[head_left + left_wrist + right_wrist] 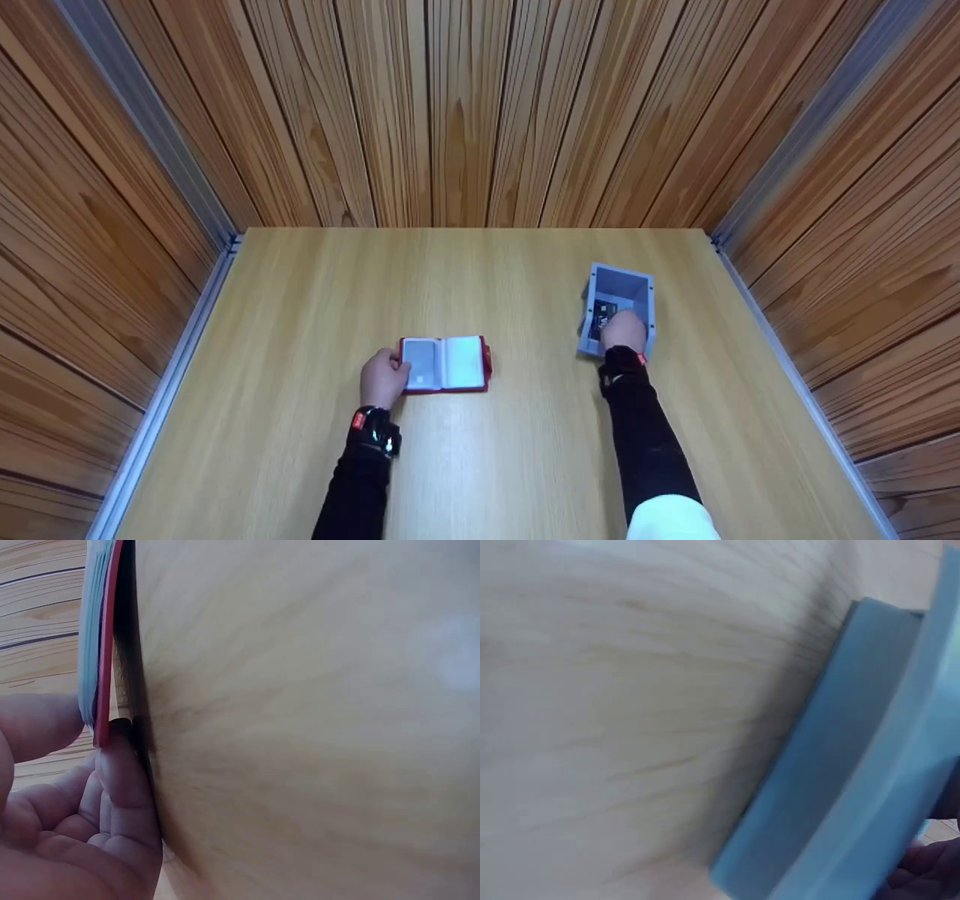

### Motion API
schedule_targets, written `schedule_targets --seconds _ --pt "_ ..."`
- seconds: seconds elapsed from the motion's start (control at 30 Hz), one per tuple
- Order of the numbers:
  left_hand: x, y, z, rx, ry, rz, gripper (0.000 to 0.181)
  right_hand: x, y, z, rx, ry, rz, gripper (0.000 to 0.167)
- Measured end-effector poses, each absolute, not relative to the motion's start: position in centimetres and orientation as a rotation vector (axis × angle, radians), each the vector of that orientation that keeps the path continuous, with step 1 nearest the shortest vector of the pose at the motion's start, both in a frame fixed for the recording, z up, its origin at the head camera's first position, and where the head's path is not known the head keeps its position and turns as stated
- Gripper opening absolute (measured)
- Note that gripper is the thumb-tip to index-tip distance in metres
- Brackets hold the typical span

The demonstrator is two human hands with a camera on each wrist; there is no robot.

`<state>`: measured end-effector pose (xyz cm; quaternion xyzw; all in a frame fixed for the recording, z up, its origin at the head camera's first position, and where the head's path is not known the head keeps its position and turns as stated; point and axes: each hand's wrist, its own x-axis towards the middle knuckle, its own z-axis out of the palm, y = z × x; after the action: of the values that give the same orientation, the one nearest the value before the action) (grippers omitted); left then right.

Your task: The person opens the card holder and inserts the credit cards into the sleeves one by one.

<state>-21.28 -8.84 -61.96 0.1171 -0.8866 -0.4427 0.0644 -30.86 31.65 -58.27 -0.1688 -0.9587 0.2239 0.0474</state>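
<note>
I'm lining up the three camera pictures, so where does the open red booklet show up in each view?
Head: the red booklet is below the centre and slightly left of it, open with its pages facing the camera.
Left wrist: the red booklet is at upper left, seen edge-on and cut off by the top edge.
Right wrist: not in it.
Shared landmark: the wooden tabletop, visible in all three.

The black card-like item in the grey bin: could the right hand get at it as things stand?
Probably yes. The right hand is inside the grey bin, which is open on top, close beside the black card-like item. Whether they touch is hidden.
</note>
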Motion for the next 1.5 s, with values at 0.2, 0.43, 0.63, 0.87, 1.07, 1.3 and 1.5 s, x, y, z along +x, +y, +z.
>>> schedule_targets --seconds 0.2,0.43,0.63,0.87,1.07,1.3,1.5 --pt "-21.3 -8.9 -61.9 0.370 -2.700 -1.353 0.022 -31.0 31.7 -57.1 -0.581 -2.871 0.745 0.025" --pt "-21.4 -8.8 -61.8 0.405 -2.697 -1.370 0.023 -30.7 31.8 -55.0 -0.610 -2.761 0.832 0.028" --pt "-21.5 -8.8 -61.9 0.409 -2.703 -1.368 0.023 -30.5 32.2 -53.8 -0.589 -2.662 0.877 0.025" --pt "-21.4 -8.9 -61.8 0.389 -2.699 -1.355 0.023 -30.0 31.7 -52.1 -0.519 -2.574 0.893 0.025" --pt "-21.4 -8.9 -61.9 0.364 -2.700 -1.338 0.024 -29.6 30.1 -50.6 -0.432 -2.499 0.917 0.025" --pt "-21.4 -8.9 -62.0 0.364 -2.698 -1.331 0.022 -28.8 27.2 -49.4 -0.331 -2.463 1.074 0.027" --pt "-21.5 -8.8 -61.9 0.382 -2.708 -1.337 0.023 -28.3 25.0 -49.5 -0.274 -2.473 1.175 0.024"
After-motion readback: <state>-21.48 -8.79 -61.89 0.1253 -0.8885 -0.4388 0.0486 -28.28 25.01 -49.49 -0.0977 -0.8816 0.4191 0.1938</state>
